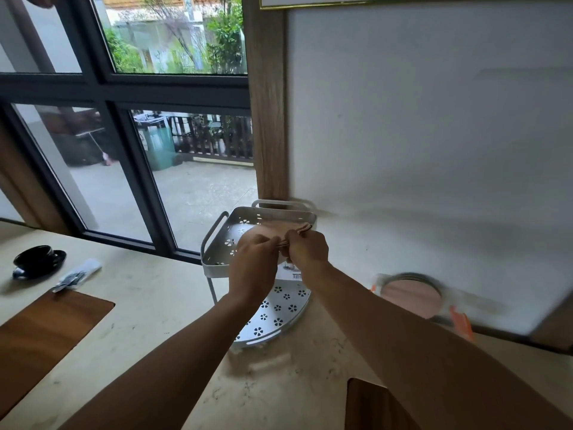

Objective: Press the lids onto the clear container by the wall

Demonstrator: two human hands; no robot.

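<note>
Barcode label (pixel 296 276) noted on the white back of the rack's (pixel 217 243) lower level; print too small to read. No other writing legible.

Both hands raised over the top tray of the white two-level corner rack, standing at the far corner of the worktop (pixel 148 308) against the wall. Left hand (pixel 252 265) curled, fingertips pinching the near end of thin brownish sticks (pixel 297 232) (possibly chopsticks; blurred, number not clear). Right hand (pixel 307 248) curled round the same sticks, just beside the left, knuckles nearly touching. Sticks held above a round pinkish plate (pixel 263 232) lying in the top tray; contact with plate cannot be told.

Lower tray half hidden behind left forearm. Round pink item (pixel 410 297) by the right wall, blurred, with orange parts. Black cup and saucer (pixel 38 259) at left edge; wrapped cutlery (pixel 77 274) beside it, touching a wooden board (pixel 46 333).
</note>
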